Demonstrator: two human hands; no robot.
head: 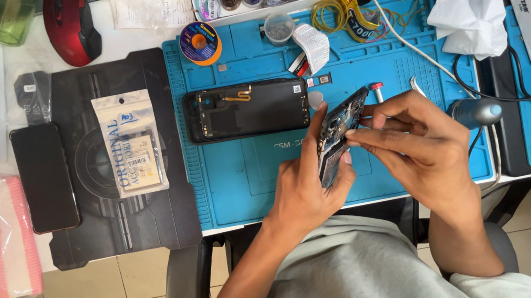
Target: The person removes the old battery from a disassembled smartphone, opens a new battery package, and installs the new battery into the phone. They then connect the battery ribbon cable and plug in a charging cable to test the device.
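Phone repair workshop: blue repair mat [242, 180], solder spool [200, 42], opened phone back [246, 110], cables.

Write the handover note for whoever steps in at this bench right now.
Left hand: grips the opened phone body from below, tilted on edge above the blue work mat.
Right hand: fingertips pinch at the phone body's upper edge.
Detached black back cover lies inside-up on the mat, left of the hands.
Done: cover is off, internals exposed.
Left: phone is not yet closed up; a second black phone lies face up on the dark pad, untouched.
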